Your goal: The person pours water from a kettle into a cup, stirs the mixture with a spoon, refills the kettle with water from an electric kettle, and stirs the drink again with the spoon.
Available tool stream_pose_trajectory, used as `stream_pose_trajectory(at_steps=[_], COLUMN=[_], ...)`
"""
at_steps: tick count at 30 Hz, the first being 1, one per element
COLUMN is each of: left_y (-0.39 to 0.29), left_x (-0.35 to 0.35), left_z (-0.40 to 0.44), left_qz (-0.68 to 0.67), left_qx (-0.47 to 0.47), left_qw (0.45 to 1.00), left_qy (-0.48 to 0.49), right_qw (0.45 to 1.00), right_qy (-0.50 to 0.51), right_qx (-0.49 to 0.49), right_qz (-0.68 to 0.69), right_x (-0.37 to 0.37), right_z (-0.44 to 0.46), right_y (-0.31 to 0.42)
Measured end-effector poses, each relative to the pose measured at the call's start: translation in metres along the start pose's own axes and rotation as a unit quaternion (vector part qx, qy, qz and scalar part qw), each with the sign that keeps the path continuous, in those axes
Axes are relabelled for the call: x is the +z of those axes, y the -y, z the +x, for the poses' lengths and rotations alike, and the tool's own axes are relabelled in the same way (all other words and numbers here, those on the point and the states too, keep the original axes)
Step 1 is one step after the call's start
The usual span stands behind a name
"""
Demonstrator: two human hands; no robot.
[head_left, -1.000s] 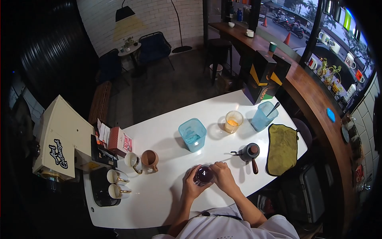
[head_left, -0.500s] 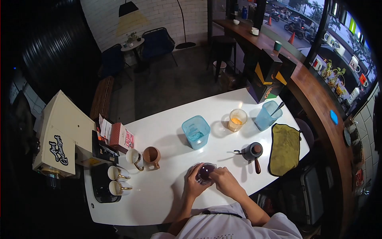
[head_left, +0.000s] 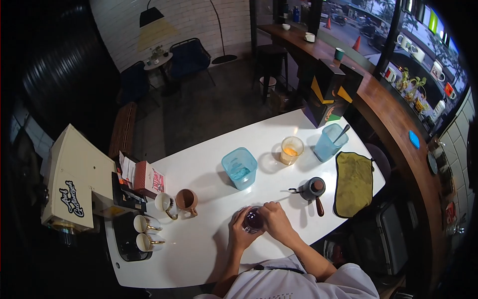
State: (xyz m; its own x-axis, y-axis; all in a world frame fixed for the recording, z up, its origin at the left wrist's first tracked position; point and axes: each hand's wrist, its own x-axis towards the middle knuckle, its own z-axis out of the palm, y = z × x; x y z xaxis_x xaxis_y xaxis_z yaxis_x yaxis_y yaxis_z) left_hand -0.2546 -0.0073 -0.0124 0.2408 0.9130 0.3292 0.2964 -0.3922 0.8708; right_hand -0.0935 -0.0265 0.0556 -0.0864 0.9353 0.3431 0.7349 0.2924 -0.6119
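A small clear glass of dark liquid (head_left: pixel 253 220) is just above the white table, near its front edge. My left hand (head_left: pixel 241 233) wraps round the glass from the left side. My right hand (head_left: pixel 275 222) is closed at the glass's right rim, fingers pinched together; whatever they hold is hidden or too thin to name. Beyond the hands stands a translucent blue container (head_left: pixel 239 168) with a little liquid inside. To the right are a dark lidded pot with a wooden handle (head_left: pixel 312 188) and a glass with orange contents (head_left: pixel 292 150).
A second blue container (head_left: pixel 330 143) holds a spoon-like utensil. An olive cloth (head_left: pixel 353 185) lies at the right edge, with a dark box (head_left: pixel 326 94) behind. At left stand a brown mug (head_left: pixel 186 201), several white cups (head_left: pixel 147 224) and a cream machine (head_left: pixel 74 179).
My right hand has shifted slightly up and left along the glass's rim. The left hand keeps its hold. The whole view has shifted a little with the head.
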Motion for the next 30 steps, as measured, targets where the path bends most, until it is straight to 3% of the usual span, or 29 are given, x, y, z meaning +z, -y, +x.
stream_pose_trajectory(at_steps=[8,11,18,20,30], left_y=[0.008,0.005,0.0,-0.002,0.002], left_x=[0.001,0.0,0.0,0.001,0.0], left_z=[-0.002,-0.001,0.0,0.001,0.0], left_qz=[0.006,0.006,-0.01,-0.005,0.008], left_qx=[0.007,0.004,0.006,0.006,0.011], left_qw=[1.0,1.0,1.0,1.0,1.0], left_qy=[0.003,0.004,-0.004,-0.006,0.003], right_qw=[0.996,0.994,0.994,0.999,1.0], right_qy=[0.029,0.084,0.102,0.051,-0.012], right_qx=[-0.048,-0.04,-0.028,-0.014,-0.008], right_qz=[0.076,0.051,0.003,-0.008,0.024], right_x=[0.005,-0.005,-0.02,-0.021,0.007], right_z=[-0.01,-0.012,-0.016,-0.013,0.0], right_y=[0.016,0.02,0.013,0.011,-0.002])
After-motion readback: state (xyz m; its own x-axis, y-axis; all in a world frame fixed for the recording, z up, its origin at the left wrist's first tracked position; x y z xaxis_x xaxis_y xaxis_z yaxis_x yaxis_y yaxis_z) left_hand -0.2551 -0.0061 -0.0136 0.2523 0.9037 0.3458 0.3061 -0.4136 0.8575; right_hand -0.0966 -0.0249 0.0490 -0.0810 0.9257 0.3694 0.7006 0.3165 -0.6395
